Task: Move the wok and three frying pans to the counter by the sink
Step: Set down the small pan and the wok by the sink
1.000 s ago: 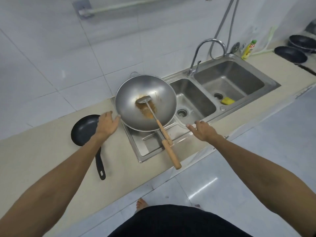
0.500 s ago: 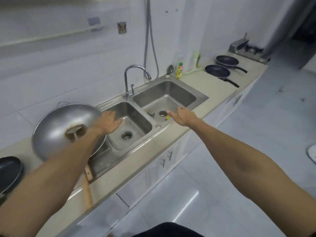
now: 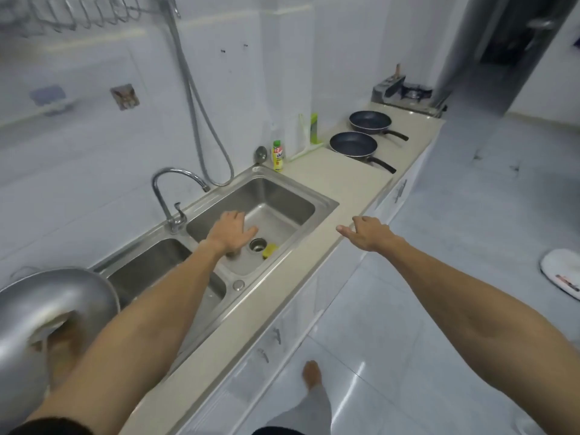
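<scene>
- The round grey steel wok point(image 3: 47, 312) sits at the lower left of the frame, at the left end of the double steel sink point(image 3: 326, 204), already in place by my reading.
- The left hand point(image 3: 230, 232) hangs over the right basin, its grip spread and empty; the right hand point(image 3: 365, 232) reaches past the front edge of the pale beige stone surface point(image 3: 329, 180), fingers loosely splayed, holding nothing.
- The step in hand looks like walking over for the pans: take one by its long handle, keep it level, and set it down clear of the basins.
- Two dark round non-stick frying pans with black handles, the nearer point(image 3: 353, 146) and the farther point(image 3: 370, 122), rest side by side at the upper right; a third is not in view.
- Beyond them stands a gas stove point(image 3: 405, 94); white tiled walls and a glossy tiled floor point(image 3: 439, 246) surround the run.
</scene>
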Demonstrator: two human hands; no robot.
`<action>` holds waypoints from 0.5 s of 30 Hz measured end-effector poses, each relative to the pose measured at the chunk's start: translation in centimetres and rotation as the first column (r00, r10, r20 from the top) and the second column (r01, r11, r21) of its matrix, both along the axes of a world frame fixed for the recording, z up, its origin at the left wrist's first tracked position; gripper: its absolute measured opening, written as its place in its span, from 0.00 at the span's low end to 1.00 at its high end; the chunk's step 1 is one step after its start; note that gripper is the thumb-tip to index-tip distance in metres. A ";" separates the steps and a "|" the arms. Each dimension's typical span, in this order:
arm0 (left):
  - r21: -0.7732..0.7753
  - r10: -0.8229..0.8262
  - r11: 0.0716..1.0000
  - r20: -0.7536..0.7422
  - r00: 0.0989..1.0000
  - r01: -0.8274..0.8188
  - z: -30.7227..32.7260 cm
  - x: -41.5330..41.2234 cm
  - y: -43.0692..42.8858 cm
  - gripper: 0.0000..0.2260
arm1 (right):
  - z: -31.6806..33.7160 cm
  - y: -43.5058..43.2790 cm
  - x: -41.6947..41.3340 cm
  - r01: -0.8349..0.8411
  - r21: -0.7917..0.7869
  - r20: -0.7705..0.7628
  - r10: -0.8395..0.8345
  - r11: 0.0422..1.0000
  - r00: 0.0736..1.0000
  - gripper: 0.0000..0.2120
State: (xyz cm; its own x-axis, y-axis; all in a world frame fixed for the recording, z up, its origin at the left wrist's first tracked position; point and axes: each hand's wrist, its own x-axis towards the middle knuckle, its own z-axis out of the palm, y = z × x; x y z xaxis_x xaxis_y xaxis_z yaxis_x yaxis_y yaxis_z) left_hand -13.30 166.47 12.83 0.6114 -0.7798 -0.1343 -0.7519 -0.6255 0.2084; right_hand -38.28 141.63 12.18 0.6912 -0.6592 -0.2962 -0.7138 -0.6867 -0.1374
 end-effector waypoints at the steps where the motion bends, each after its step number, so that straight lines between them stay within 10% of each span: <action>1: 0.011 -0.005 1.000 0.015 1.000 0.005 -0.2 1.0 -1.6 0.28 | -0.2 -1.8 0.7 0.001 -0.002 0.002 -0.001 1.000 1.000 0.42; 15: 0.071 -0.083 0.994 -0.049 0.995 0.087 -2.3 7.7 -28.9 0.31 | -0.1 -26.4 8.4 0.100 -0.009 0.061 -0.099 0.995 0.993 0.37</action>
State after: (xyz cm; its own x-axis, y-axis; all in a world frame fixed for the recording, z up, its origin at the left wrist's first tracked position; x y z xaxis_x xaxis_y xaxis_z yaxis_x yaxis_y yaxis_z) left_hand -5.57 137.54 10.56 0.5354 -0.8157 -0.2189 -0.7937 -0.5746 0.1999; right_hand -29.90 115.23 12.12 0.6386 -0.7288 -0.2473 -0.7692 -0.6146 -0.1749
